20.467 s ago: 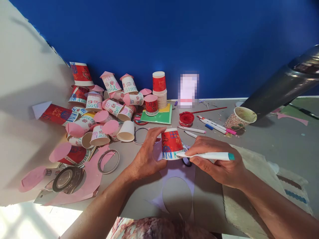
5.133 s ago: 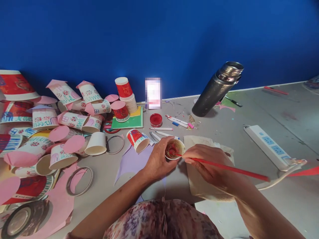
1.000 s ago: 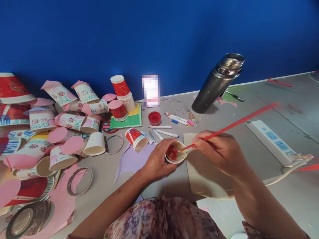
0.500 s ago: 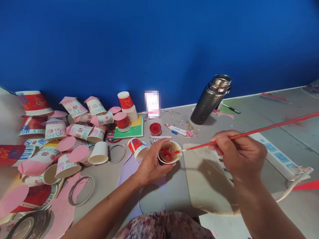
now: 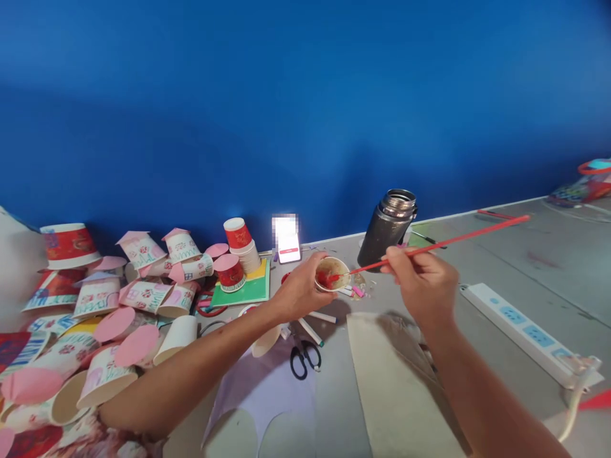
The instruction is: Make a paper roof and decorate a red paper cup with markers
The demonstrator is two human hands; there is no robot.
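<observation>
My left hand (image 5: 301, 289) is wrapped round a small paper cup (image 5: 341, 267), tilted so that its stained inside faces me. Red paint (image 5: 328, 277) lies in the cup. In my right hand (image 5: 422, 280) a long thin paintbrush (image 5: 458, 238) with a red handle is pinched, its tip inside the cup against the paint. Below the left forearm, black-handled scissors (image 5: 305, 359) lie on a cut sheet of purple paper (image 5: 281, 388). Several markers (image 5: 311, 332) rest near the scissors. My left arm partly hides a paper cup on its side.
Many decorated paper cups (image 5: 98, 296) with pink paper pieces crowd the left side. A black thermos (image 5: 387, 229) stands open behind the right hand. A lit phone (image 5: 287, 240) leans at the wall by a green book (image 5: 241, 289). A white power strip (image 5: 529, 334) lies at right.
Both hands have moved up and away from me, carrying the cup and brush toward the wall. The scissors and more markers now show. The camera view has shifted, with the wall filling more of it.
</observation>
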